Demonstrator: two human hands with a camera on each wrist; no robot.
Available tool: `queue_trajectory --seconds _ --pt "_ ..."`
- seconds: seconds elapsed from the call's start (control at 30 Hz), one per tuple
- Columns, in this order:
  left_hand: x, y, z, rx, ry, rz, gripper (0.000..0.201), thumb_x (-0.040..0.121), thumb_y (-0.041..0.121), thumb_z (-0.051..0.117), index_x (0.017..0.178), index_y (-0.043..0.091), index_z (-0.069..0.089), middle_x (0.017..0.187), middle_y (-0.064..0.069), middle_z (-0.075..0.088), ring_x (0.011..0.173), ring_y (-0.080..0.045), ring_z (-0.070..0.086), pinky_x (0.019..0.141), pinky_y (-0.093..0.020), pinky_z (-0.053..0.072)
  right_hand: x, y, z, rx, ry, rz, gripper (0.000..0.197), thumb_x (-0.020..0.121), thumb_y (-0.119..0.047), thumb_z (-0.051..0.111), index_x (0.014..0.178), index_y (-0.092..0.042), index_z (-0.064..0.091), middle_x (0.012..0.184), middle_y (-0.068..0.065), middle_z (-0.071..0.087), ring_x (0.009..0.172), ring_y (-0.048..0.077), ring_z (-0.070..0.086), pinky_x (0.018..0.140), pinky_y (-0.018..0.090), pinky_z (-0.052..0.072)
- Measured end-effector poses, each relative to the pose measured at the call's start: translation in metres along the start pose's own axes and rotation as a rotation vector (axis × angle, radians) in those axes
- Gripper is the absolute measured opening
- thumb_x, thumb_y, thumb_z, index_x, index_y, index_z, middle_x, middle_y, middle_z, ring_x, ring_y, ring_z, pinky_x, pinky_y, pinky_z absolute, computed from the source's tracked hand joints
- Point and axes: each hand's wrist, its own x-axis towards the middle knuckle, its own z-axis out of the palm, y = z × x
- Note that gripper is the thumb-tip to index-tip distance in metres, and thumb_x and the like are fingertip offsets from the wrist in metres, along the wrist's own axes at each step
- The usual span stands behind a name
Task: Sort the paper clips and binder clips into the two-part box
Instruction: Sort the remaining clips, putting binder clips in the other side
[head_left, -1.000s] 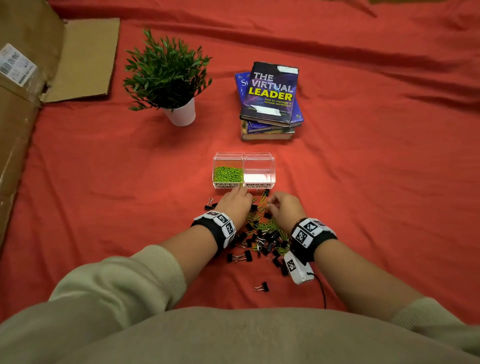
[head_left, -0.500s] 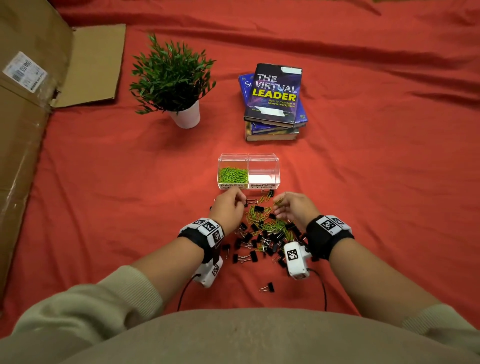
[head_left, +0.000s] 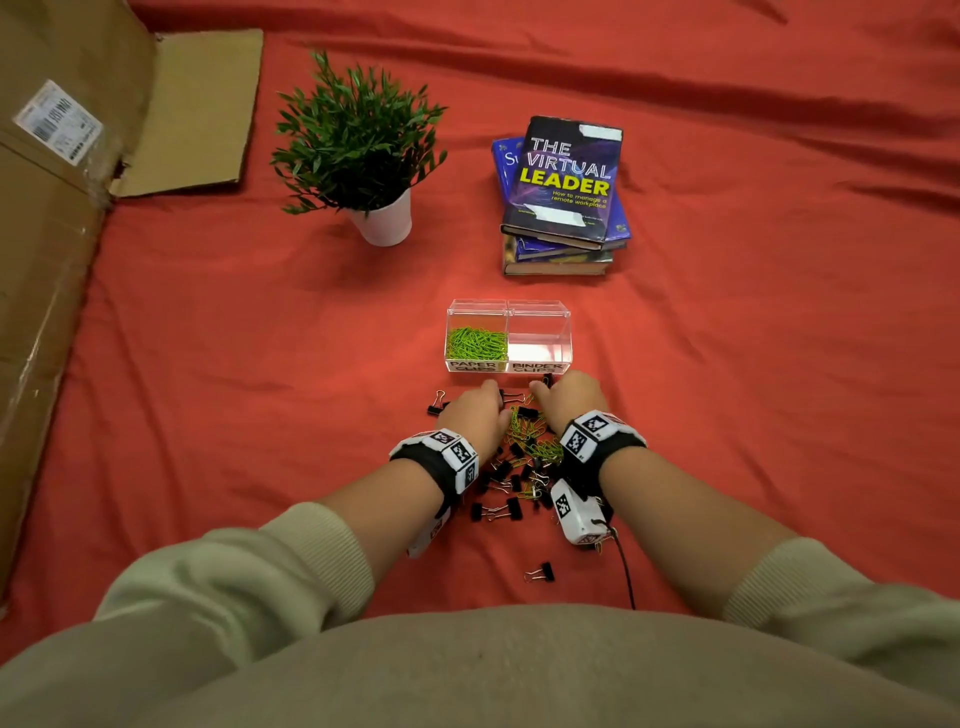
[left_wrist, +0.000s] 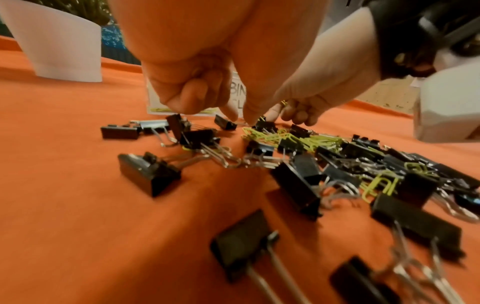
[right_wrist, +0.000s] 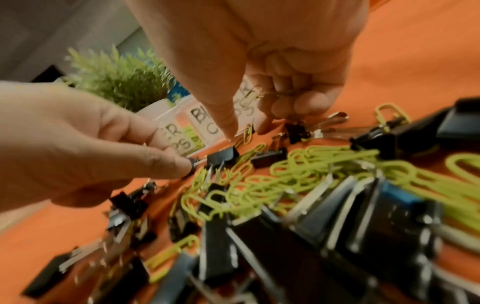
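A few green paper clips (right_wrist: 253, 96) are held in the curled right hand (head_left: 569, 400). A black binder clip (right_wrist: 223, 157) is pinched by the left hand (head_left: 475, 410) — both over the mixed pile (head_left: 524, 452), near the two-part box (head_left: 540, 317) on red cloth (head_left: 753, 364).

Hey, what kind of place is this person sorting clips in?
Probably a room at home, working on a bed or floor rather than a desk: a wrinkled red sheet covers the surface, with a flattened cardboard box, a potted plant and a stack of books on it.
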Motion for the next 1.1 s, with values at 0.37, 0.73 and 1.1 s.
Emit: queue_trajectory --seconds 0.37,0.73,1.1 --pt "-0.001 -0.001 0.012 0.070 -0.020 0.008 0.021 0.086 0.018 0.054 0.106 0.010 0.052 0.101 -0.011 0.064 0.093 -0.031 0.063 0.078 -0.043 0.053 -0.010 -0.008 0.001 -0.071 -0.062 -0.058 0.017 0.087 -0.018 0.057 0.084 -0.002 0.061 0.085 0.014 0.064 0.081 0.032 0.064 0.068 0.033 0.049" --pt "0.002 0.005 0.015 0.067 0.001 0.024 0.029 0.090 0.030 0.054 0.110 0.010 0.053 0.107 -0.009 0.062 0.098 -0.029 0.061 0.078 -0.039 0.049 -0.015 0.040 -0.033 0.660 -0.272 -0.032 0.005 0.081 -0.002 0.067 0.083 -0.004 0.063 0.069 0.009 0.064 0.052 0.013 0.053 0.045 0.019 0.044" --pt "0.006 0.014 0.014 0.246 -0.065 0.121 0.025 0.092 0.010 0.047 0.115 0.002 0.049 0.117 -0.016 0.057 0.106 -0.033 0.056 0.081 -0.040 0.047 -0.015 0.038 -0.040 1.003 -0.456 0.072 0.004 0.090 -0.004 0.053 0.087 -0.004 0.055 0.075 0.008 0.055 0.061 0.017 0.055 0.058 0.025 0.046"
